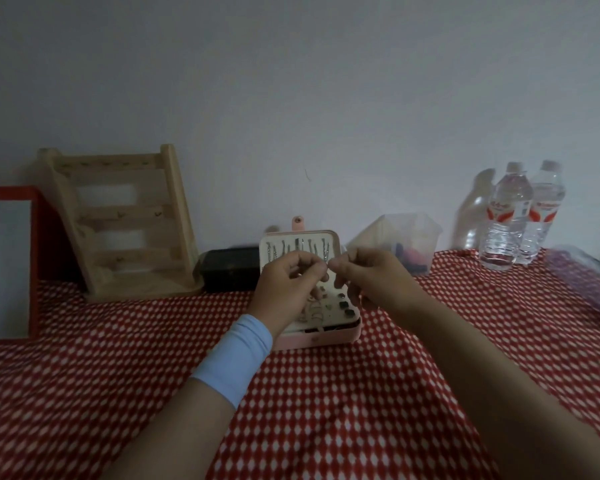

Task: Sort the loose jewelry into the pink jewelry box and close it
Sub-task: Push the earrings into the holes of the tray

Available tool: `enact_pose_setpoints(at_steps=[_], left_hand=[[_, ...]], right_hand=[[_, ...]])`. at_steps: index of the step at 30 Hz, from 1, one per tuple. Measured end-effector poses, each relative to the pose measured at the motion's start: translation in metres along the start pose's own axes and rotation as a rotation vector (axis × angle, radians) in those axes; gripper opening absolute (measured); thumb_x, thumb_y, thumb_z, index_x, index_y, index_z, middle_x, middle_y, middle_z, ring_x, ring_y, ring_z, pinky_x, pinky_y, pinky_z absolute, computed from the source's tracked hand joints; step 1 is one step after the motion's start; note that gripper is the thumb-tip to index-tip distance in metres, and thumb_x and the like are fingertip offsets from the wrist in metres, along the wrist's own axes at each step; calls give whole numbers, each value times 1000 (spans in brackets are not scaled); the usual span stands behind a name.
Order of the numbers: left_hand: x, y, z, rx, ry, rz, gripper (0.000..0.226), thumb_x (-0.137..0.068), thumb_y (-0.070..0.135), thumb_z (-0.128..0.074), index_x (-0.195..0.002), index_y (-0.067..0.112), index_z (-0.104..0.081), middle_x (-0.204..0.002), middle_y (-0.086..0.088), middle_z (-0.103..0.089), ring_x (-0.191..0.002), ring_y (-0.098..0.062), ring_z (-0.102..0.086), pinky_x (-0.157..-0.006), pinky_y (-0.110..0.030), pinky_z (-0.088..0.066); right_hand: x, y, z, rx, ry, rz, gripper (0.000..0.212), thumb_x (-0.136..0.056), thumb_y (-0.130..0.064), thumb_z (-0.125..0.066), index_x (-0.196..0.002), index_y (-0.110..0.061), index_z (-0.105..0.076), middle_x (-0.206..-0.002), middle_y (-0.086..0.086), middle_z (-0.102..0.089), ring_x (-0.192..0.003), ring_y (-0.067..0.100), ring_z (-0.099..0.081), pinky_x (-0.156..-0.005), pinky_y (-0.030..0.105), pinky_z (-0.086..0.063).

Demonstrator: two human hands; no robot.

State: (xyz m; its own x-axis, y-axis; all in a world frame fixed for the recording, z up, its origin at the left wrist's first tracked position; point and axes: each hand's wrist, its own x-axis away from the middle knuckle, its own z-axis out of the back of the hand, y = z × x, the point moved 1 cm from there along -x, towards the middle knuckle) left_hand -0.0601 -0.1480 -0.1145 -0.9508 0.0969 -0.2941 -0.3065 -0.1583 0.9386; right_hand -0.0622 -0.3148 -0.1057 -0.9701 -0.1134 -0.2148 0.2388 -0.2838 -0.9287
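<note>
Left fingers (305, 262), right fingers (344, 269) pinched, tips close

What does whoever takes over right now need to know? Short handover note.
Left hand: fingers curled, fingertips meeting the right's over the box; any piece held is too small to see.
Right hand: same, curled at the fingertips.
Pink jewelry box: open on the red checked cloth, lid upright.
Done: chains hang in the lid, small pieces sit in the base.
Left: probably seat whatever is in hand, then close the box.
</note>
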Motion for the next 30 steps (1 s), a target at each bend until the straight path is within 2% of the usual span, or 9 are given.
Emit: enact_pose_setpoints(at_steps=[4,7,11,18,20,24,28,30], left_hand=[[-6,-7,-7,60,51,-5,7,-91,17,-66,-89,12,-71,-82,-2,-73,-58,-12,-64,-48,-24,-47],[-9,-11,-7,38,21,-21,5,-89,18,-69,-87,16,-73,-79,-3,-73,-61,-12,-64,-50,-30,-50],[-12,-12,-4,4,-52,-11,5,-89,16,-70,-89,16,-75,-77,-2,-74,-64,-13,-66,-53,-32,-53],[-20,-5,13,-89,-114,-42,8,-88,12,-70,-95,13,-73,-83,-9,-73,-70,-21,-71,-52,-32,-58],[-22,-6,16,-147,-142,-57,10,-88,11,-70,-96,16,-74,-81,-4,-74,-70,-18,-72,-51,-28,-57],[-22,-10,14,-214,-162,-77,8,-87,12,-71,-85,19,-74,-73,4,-74,-63,-8,-69,-47,-19,-49],[-22,-13,11,-235,-117,-128,5,-86,9,-72,-85,14,-74,-75,0,-73,-61,-6,-67,-48,-11,-45],[-22,-14,10,-275,-83,-173,5,-85,11,-73,-84,15,-74,-76,2,-72,-64,-7,-67,-50,-11,-46]], right_hand=[[-3,8,-2,-64,68,81,17,-94,-23,-68,-90,-9,-76,-79,0,-74,-55,9,-59,-45,20,-43],[-3,19,-1,-113,85,80,16,-94,-20,-68,-91,-7,-76,-76,-1,-73,-55,8,-58,-46,20,-42],[-4,23,0,-133,21,58,19,-97,-22,-62,-93,-7,-73,-88,4,-73,-58,13,-58,-48,22,-42],[-4,16,-2,7,-76,69,19,-101,-23,-56,-91,-12,-67,-76,-7,-68,-58,14,-59,-48,18,-46],[-4,15,-3,44,-106,65,19,-101,-22,-56,-90,-11,-67,-74,-8,-67,-56,11,-59,-48,17,-45],[-5,15,-3,37,-107,47,18,-100,-20,-57,-91,-9,-67,-69,-10,-69,-54,9,-59,-46,18,-44],[-6,18,-2,-47,-47,33,16,-96,-20,-65,-91,-6,-73,-84,2,-74,-56,15,-60,-44,22,-44],[-6,19,0,-87,-40,25,15,-92,-19,-70,-92,-6,-76,-84,5,-75,-56,15,-59,-44,23,-43]])
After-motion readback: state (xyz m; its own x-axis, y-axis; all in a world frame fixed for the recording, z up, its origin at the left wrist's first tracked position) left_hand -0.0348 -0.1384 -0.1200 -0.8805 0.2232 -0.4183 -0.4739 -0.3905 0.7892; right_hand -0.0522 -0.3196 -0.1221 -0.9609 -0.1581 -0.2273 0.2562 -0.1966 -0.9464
